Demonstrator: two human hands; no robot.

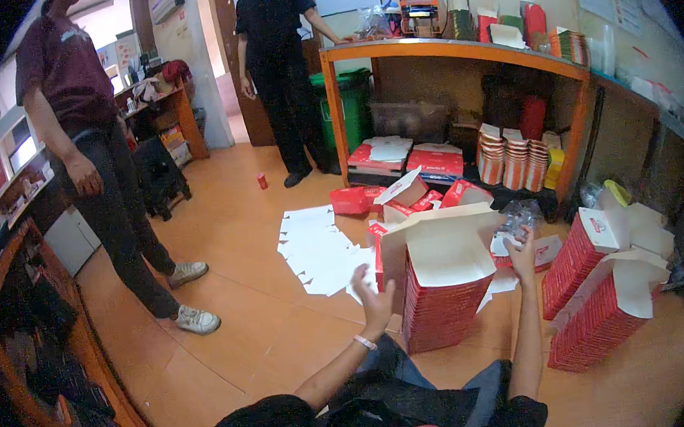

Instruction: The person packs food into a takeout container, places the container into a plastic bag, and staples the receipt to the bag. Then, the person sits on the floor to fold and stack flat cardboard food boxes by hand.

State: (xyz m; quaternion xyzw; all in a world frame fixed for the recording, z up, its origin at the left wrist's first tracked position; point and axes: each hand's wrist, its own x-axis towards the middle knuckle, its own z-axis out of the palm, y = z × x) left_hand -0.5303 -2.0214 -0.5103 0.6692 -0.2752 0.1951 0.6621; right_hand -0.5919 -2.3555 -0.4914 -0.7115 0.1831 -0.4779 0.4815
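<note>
Orange floor (221, 224) | nested red boxes (439, 302), top one empty | left hand (373, 292), right hand (522, 256): grip wide, holding nothing

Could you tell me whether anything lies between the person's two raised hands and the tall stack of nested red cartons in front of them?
Nothing visible does: the left hand and right hand flank the stack of red cartons with only open air between.
</note>
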